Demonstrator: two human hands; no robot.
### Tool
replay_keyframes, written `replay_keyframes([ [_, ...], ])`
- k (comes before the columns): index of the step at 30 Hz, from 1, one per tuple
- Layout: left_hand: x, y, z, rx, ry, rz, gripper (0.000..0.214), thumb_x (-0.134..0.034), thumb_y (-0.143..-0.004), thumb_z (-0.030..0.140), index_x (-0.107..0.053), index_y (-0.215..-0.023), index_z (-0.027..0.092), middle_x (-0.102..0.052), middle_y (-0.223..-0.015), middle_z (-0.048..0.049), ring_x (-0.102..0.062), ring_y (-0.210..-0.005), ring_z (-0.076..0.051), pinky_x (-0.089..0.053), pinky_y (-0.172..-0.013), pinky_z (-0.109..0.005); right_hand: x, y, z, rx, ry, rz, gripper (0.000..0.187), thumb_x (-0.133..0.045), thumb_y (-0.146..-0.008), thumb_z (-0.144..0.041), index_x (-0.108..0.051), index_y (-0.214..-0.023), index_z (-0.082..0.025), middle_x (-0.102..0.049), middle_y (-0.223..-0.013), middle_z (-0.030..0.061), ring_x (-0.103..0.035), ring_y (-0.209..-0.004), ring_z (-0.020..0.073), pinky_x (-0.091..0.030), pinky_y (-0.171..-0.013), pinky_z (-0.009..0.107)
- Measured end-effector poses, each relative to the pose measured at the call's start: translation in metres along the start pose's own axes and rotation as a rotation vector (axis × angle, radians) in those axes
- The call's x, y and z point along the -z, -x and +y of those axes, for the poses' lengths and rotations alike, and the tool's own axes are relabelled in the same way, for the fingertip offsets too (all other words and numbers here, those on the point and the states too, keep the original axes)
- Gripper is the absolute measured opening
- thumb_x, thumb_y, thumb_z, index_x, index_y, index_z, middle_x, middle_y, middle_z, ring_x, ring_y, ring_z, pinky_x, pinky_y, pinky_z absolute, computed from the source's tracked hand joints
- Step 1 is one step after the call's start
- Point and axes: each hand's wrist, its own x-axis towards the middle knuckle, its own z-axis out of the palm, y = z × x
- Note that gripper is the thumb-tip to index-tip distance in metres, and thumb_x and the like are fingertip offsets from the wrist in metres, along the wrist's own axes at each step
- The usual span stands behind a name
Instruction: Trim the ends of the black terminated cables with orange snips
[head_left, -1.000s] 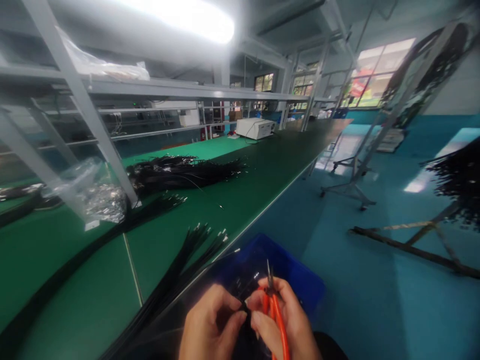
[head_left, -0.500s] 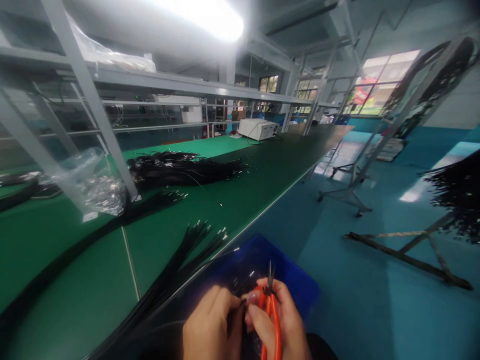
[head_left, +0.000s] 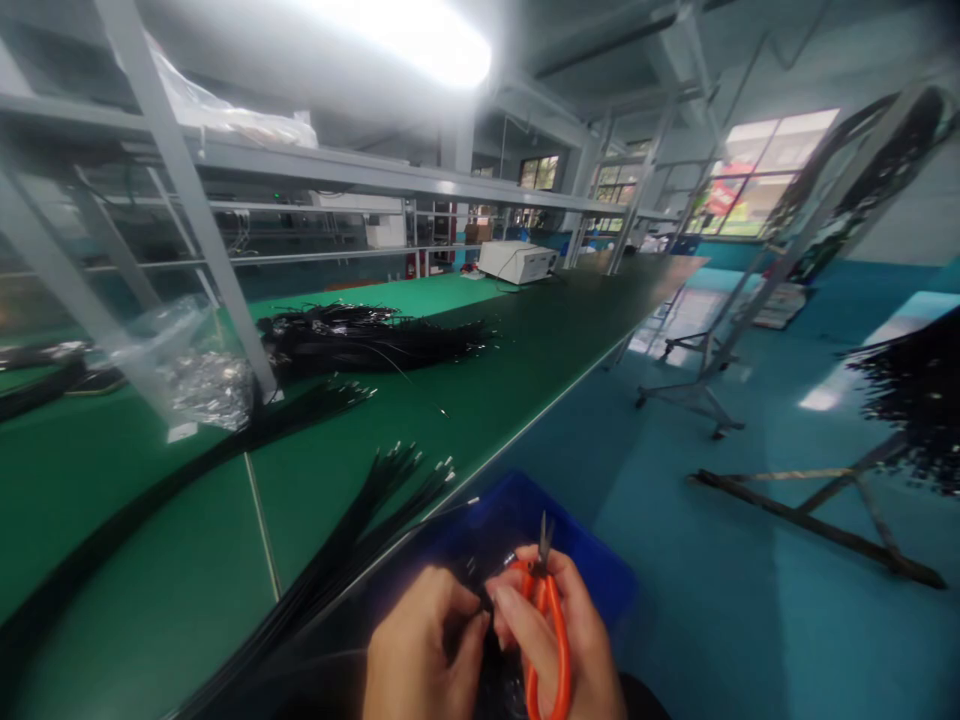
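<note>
My right hand (head_left: 581,630) is wrapped round orange-handled needle-nose pliers (head_left: 553,640), whose thin jaws point up and away, slightly apart. Its thumb and a fingertip are pressed together close to my left hand (head_left: 424,640). The left fingers pinch what looks like the end of a thin black cable (head_left: 484,606), mostly hidden by the fingers. A small shiny piece shows by the right fingertips. Below both hands is a blue bin (head_left: 600,565) with small shiny bits in it. Black cables (head_left: 352,535) with pale tips lie on the bench edge beside my left hand.
The green bench (head_left: 187,530) carries a large black cable bundle (head_left: 375,340), a clear bag of metal parts (head_left: 206,385) and a white box-shaped device (head_left: 517,262). Shelf posts (head_left: 202,220) rise from it. Wheeled racks (head_left: 697,400) with hanging cables stand on the floor at right.
The right thumb and fingers have shifted slightly against the left fingertips, and the pliers' handles have turned a little. The left hand stays almost in place.
</note>
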Motion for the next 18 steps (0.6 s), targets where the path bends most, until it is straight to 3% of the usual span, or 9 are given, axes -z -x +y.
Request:
replay_keyframes([
  [3, 0.002, -0.002, 0.001, 0.059, 0.103, -0.007, 0.014, -0.051, -0.078, 0.021, -0.051, -0.064, 0.02, -0.051, -0.059, 0.003, -0.05, -0.052, -0.013, -0.038, -0.05, -0.021, -0.002, 0.0, 0.002, -0.022, -0.022, -0.017, 0.042, -0.079, -0.064, -0.032, -0.052, -0.093, -0.022, -0.061, -0.06, -0.008, -0.05, -0.046, 0.006, -0.041, -0.048, 0.018],
  [8, 0.003, -0.004, -0.001, 0.135, 0.24, -0.01, 0.013, -0.053, -0.073, 0.021, -0.048, -0.062, 0.021, -0.05, -0.057, 0.0031, -0.049, -0.052, -0.013, -0.038, -0.049, -0.022, -0.003, 0.006, 0.001, -0.008, 0.05, 0.007, 0.035, -0.074, -0.065, -0.023, -0.054, -0.093, -0.024, -0.067, -0.066, -0.0049, -0.055, -0.054, 0.0087, -0.043, -0.052, 0.019],
  [13, 0.002, -0.004, 0.0, 0.149, 0.186, -0.002, 0.012, -0.054, -0.074, 0.021, -0.051, -0.063, 0.02, -0.052, -0.058, 0.0026, -0.051, -0.053, -0.014, -0.038, -0.051, -0.022, -0.001, 0.01, 0.006, 0.119, 0.176, 0.046, 0.028, -0.064, -0.07, -0.021, -0.053, -0.095, -0.026, -0.068, -0.071, -0.0031, -0.064, -0.071, 0.0143, -0.049, -0.067, 0.023],
  [18, 0.003, -0.002, 0.005, 0.13, 0.08, -0.022, 0.019, -0.047, -0.081, 0.024, -0.051, -0.062, 0.02, -0.055, -0.058, 0.0017, -0.054, -0.052, -0.014, -0.039, -0.051, -0.022, -0.001, 0.007, 0.016, 0.236, 0.478, 0.104, 0.03, -0.063, -0.069, -0.033, -0.052, -0.096, -0.024, -0.067, -0.075, 0.0012, -0.067, -0.069, 0.0199, -0.053, -0.065, 0.029],
])
